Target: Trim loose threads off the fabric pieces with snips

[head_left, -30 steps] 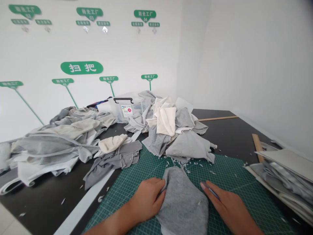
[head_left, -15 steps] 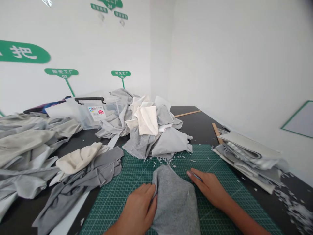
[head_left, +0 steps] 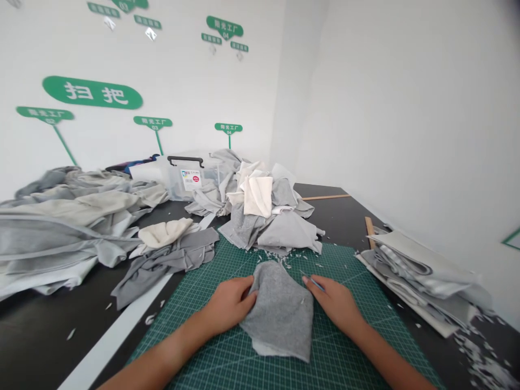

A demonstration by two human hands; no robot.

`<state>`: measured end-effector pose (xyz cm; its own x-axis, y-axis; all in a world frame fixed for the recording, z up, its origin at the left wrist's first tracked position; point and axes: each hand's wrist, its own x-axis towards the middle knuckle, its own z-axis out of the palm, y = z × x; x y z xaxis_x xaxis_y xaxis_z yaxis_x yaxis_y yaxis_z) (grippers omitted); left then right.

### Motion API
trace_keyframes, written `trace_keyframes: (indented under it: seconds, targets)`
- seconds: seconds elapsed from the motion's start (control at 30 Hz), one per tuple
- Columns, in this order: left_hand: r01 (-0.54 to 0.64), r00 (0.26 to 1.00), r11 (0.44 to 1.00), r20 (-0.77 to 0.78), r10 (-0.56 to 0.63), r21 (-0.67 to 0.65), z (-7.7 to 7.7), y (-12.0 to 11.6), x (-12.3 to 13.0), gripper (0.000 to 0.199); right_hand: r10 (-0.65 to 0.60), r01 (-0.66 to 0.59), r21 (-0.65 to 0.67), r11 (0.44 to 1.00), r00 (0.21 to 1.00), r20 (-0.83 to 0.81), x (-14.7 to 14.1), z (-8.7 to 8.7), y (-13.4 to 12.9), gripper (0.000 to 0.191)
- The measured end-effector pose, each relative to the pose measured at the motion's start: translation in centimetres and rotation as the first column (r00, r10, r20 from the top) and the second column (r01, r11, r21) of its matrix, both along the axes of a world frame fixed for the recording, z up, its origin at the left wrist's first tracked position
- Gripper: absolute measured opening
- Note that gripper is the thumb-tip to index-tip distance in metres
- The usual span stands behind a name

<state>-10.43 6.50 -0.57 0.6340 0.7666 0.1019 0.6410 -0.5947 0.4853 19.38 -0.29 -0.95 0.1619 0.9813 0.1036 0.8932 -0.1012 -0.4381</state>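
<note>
A grey folded cloth (head_left: pixel 280 311) lies on the green cutting mat (head_left: pixel 345 346), with a paler layer showing under its lower edge. My left hand (head_left: pixel 231 303) pinches the left edge of this cloth between thumb and fingers. At the cloth's right side, my right hand (head_left: pixel 336 303) holds a slim bluish tool (head_left: pixel 317 284), too small to name, its tip pointing up and left. Small light scraps (head_left: pixel 280 259) are scattered on the mat just beyond the cloth.
A heap of grey and cream cloths (head_left: pixel 260 197) sits at the mat's far edge beside a clear plastic box (head_left: pixel 179 176). More cloths (head_left: pixel 73 216) cover the table's left. Folded fabric (head_left: pixel 422 276) lies at the right, near a wooden strip (head_left: pixel 369 232).
The camera view has turned left and shows more of the cloth's lower edge. My left hand still grips the cloth; my right hand still holds the slim tool, now closer to the cloth.
</note>
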Motion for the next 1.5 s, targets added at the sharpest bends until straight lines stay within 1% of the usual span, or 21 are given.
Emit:
trace_keyframes:
  seconds: [0.07,0.13,0.17,0.23,0.27,0.33,0.37,0.43,0.5,0.57,0.63,0.7,0.73,0.8,0.93,1.07,1.13,1.2,1.37,1.43,1.5]
  targets:
    - [-0.058,0.998,0.998,0.010,0.058,-0.026,-0.1,0.1,0.2,0.034,-0.010,0.009,-0.017,1.000,0.997,-0.082,-0.1,-0.2,-0.3,0.051]
    - [-0.113,0.991,0.990,0.058,0.118,-0.081,-0.2,0.6,0.6,0.042,0.002,-0.014,-0.045,0.999,0.962,-0.274,-0.1,-0.5,-0.5,0.046]
    - [-0.121,0.986,0.985,0.102,0.134,-0.122,-0.1,0.9,0.9,0.045,0.013,-0.040,-0.062,0.997,0.922,-0.388,-0.2,-0.6,-0.6,0.043]
    - [-0.089,0.970,0.972,0.202,0.134,-0.217,-0.1,1.4,1.5,0.048,0.028,-0.095,-0.090,0.991,0.824,-0.566,-0.6,-0.9,-0.7,0.038]
    - [-0.051,0.959,0.963,0.257,0.122,-0.265,0.0,1.5,1.9,0.048,0.026,-0.116,-0.107,0.987,0.787,-0.616,-0.8,-1.0,-0.7,0.037]
    - [0.016,0.930,0.942,0.350,0.109,-0.335,0.0,1.5,2.5,0.050,0.005,-0.135,-0.146,0.980,0.753,-0.658,-1.4,-1.1,-0.6,0.035]
    - [0.047,0.898,0.918,0.418,0.134,-0.395,-0.1,1.4,2.7,0.052,-0.013,-0.139,-0.170,0.976,0.734,-0.679,-1.7,-1.1,-0.6,0.033]
    - [0.117,0.823,0.848,0.529,0.208,-0.516,-0.5,1.0,2.9,0.052,-0.060,-0.150,-0.226,0.962,0.695,-0.717,-2.0,-0.8,-0.5,0.035]
    - [0.224,0.755,0.750,0.598,0.271,-0.622,-0.9,0.5,2.9,0.050,-0.099,-0.164,-0.273,0.948,0.664,-0.741,-2.2,-0.3,-0.5,0.042]
    - [0.312,0.725,0.644,0.613,0.314,-0.698,-1.3,0.0,2.5,0.045,-0.137,-0.179,-0.304,0.936,0.608,-0.782,-2.5,0.2,-0.8,0.047]
    - [0.354,0.723,0.579,0.608,0.329,-0.735,-1.3,-0.6,2.2,0.039,-0.187,-0.178,-0.315,0.932,0.510,-0.840,-3.0,0.7,-1.2,0.050]
    - [0.394,0.714,0.549,0.621,0.322,-0.737,-1.3,-1.1,2.0,0.035,-0.191,-0.169,-0.290,0.942,0.441,-0.877,-3.7,0.8,-1.6,0.049]
    - [0.426,0.702,0.532,0.638,0.315,-0.732,-1.2,-1.3,1.9,0.035,-0.172,-0.166,-0.267,0.949,0.439,-0.882,-4.1,0.8,-1.8,0.049]
    - [0.491,0.671,0.477,0.666,0.327,-0.729,-1.0,-1.4,1.9,0.037,-0.109,-0.168,-0.210,0.963,0.469,-0.876,-5.0,0.7,-2.1,0.048]
    - [0.605,0.609,0.324,0.685,0.399,-0.727,-0.8,-1.3,2.0,0.042,-0.045,-0.166,-0.127,0.978,0.427,-0.903,-6.2,0.8,-2.8,0.043]
    - [0.745,0.551,0.144,0.721,0.420,-0.652,-0.9,-1.0,2.0,0.042,-0.054,-0.123,-0.111,0.986,0.398,-0.916,-6.5,1.5,-3.5,0.040]
    - [0.794,0.515,0.089,0.743,0.427,-0.602,-1.0,-1.0,2.0,0.038,-0.070,-0.094,-0.113,0.989,0.373,-0.925,-6.3,1.7,-3.7,0.039]
    - [0.806,0.507,0.064,0.743,0.437,-0.588,-1.0,-1.2,2.0,0.035,-0.083,-0.082,-0.118,0.990,0.339,-0.937,-6.1,1.7,-3.9,0.039]
    - [0.784,0.562,0.030,0.730,0.388,-0.620,-1.0,-1.5,2.1,0.035,-0.095,-0.087,-0.124,0.988,0.281,-0.955,-6.2,1.4,-4.3,0.038]
    - [0.774,0.583,0.032,0.732,0.352,-0.632,-1.1,-1.7,2.1,0.034,-0.103,-0.105,-0.136,0.985,0.273,-0.956,-6.6,1.3,-4.5,0.038]
    - [0.752,0.610,0.057,0.727,0.314,-0.656,-1.3,-1.9,2.2,0.034,-0.122,-0.120,-0.162,0.980,0.283,-0.951,-7.0,1.1,-4.6,0.039]
